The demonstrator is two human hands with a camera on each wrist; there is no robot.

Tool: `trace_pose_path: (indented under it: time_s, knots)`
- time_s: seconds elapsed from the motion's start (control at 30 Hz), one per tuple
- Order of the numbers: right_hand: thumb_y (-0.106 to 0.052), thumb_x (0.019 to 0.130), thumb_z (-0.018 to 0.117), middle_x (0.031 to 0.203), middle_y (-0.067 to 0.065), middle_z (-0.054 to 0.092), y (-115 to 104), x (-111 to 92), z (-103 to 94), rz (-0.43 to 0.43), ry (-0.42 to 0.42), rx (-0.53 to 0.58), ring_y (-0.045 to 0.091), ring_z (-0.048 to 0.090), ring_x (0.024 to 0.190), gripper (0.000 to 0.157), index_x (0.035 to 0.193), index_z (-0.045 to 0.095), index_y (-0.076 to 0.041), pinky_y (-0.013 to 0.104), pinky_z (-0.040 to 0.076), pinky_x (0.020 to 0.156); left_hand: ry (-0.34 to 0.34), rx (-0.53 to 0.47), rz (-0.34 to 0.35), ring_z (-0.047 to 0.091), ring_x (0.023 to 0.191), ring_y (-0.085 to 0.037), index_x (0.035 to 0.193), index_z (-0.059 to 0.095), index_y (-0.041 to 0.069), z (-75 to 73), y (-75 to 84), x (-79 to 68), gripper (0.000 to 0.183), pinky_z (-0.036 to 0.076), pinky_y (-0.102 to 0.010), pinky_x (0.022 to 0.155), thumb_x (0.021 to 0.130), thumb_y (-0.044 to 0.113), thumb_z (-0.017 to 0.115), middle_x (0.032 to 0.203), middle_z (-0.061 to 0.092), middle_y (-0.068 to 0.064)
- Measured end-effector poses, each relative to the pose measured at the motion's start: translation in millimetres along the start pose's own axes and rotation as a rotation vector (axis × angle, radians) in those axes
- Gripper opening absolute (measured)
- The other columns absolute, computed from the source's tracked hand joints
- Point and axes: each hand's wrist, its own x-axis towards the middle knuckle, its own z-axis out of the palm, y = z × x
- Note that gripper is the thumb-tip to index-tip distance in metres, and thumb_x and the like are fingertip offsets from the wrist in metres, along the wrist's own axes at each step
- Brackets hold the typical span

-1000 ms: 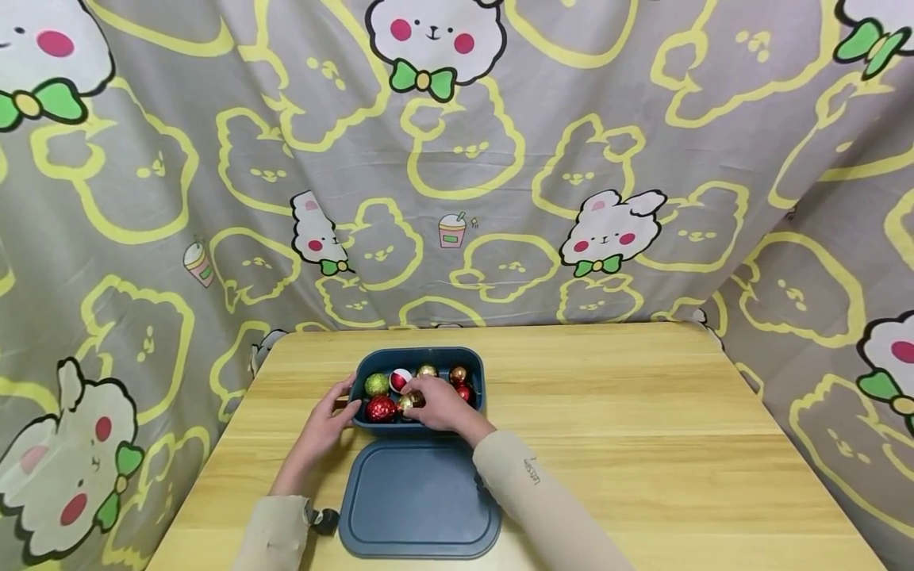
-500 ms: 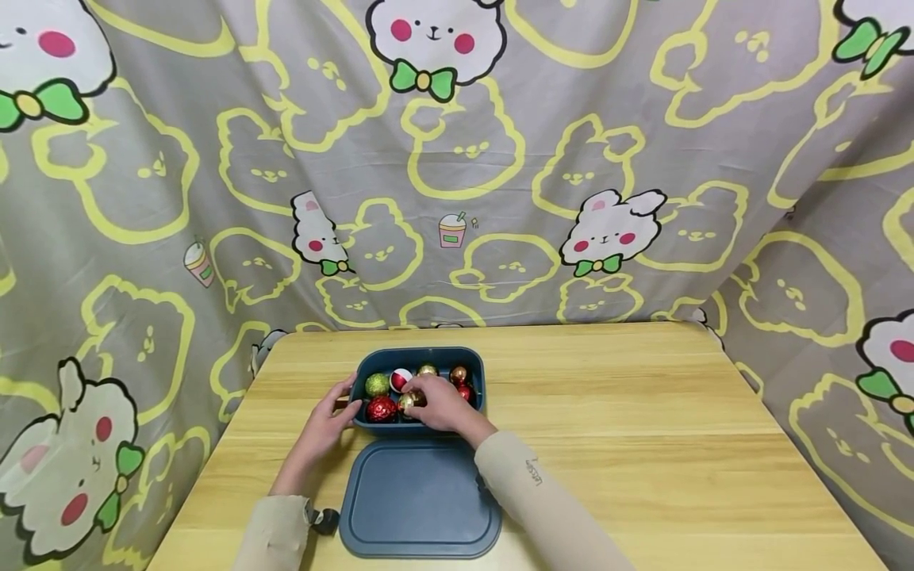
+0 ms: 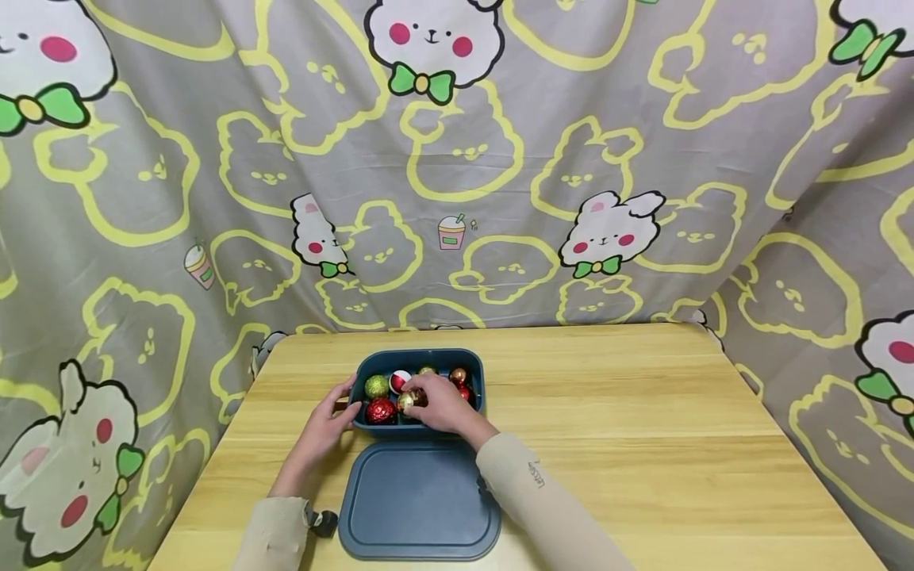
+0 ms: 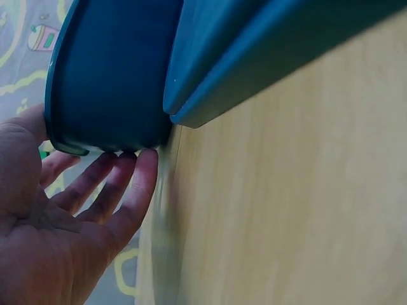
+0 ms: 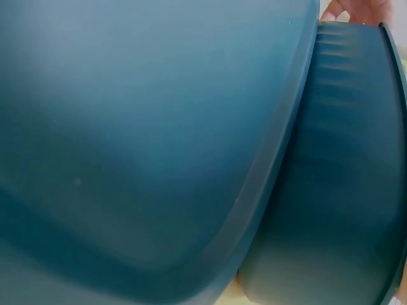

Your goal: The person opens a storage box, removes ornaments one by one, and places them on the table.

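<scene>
On the table, a dark blue lidless box (image 3: 417, 431) holds several shiny Christmas balls. My right hand (image 3: 446, 403) reaches into it from the front, and its thumb and fingers pinch a gold ball (image 3: 405, 402). Left of that lie a red textured ball (image 3: 381, 410), a green glittery ball (image 3: 376, 386) and a red and white ball (image 3: 399, 381). My left hand (image 3: 332, 415) grips the box's left end; in the left wrist view its fingertips press the end wall, with the thumb up at the rim. The right wrist view shows none of the right hand's grip.
A flat blue lid (image 3: 420, 501) lies in front of the box, close against it, under the right forearm. At the box's right side are a copper ball (image 3: 458, 376) and a red ball (image 3: 465, 392). The wooden table (image 3: 643, 428) extends right, backed by a patterned curtain (image 3: 500, 198).
</scene>
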Motion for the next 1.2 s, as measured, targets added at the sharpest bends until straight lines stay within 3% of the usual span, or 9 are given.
trace_pose_path:
  time_s: [0.33,0.63,1.0,1.2]
  knots:
    - [-0.024,0.095,0.077,0.127,0.002,0.069,-1,1,-2.4,-0.013,0.008,-0.023,0.02,0.063,0.118,0.034,0.127,0.071,-0.015,0.038,0.053,0.103,0.001,0.007,0.021,0.053,0.127,-0.044,0.161,0.035,0.011,1.7,-5.9,2.9,0.058,0.06,-0.025,0.082,0.108,0.017,0.056,0.161,0.038,-0.022]
    - [-0.025,0.095,0.078,0.125,0.002,0.068,-2,0,-4.2,-0.013,0.016,-0.004,0.019,0.063,0.114,0.034,0.127,0.071,-0.016,0.037,0.054,0.1,-0.002,0.015,0.025,0.053,0.129,-0.046,0.162,0.035,0.011,1.4,-5.3,1.9,0.058,0.06,-0.027,0.082,0.108,0.017,0.056,0.164,0.029,-0.022]
    - [-0.026,0.096,0.076,0.127,0.002,0.067,-1,-2,-10.1,-0.006,0.018,0.032,0.017,0.063,0.112,0.032,0.127,0.071,-0.017,0.035,0.054,0.099,0.005,0.047,0.031,0.054,0.127,-0.046,0.162,0.034,0.01,1.3,-5.2,2.8,0.057,0.06,-0.027,0.08,0.108,0.014,0.055,0.161,0.031,-0.023]
    - [-0.023,0.096,0.076,0.119,0.005,0.065,-1,-5,-19.2,-0.016,0.02,0.066,0.018,0.064,0.103,0.032,0.127,0.071,-0.015,0.032,0.056,0.09,0.005,0.073,0.042,0.054,0.126,-0.046,0.162,0.035,0.009,1.4,-4.8,2.2,0.057,0.06,-0.026,0.082,0.108,0.014,0.055,0.158,0.035,-0.023]
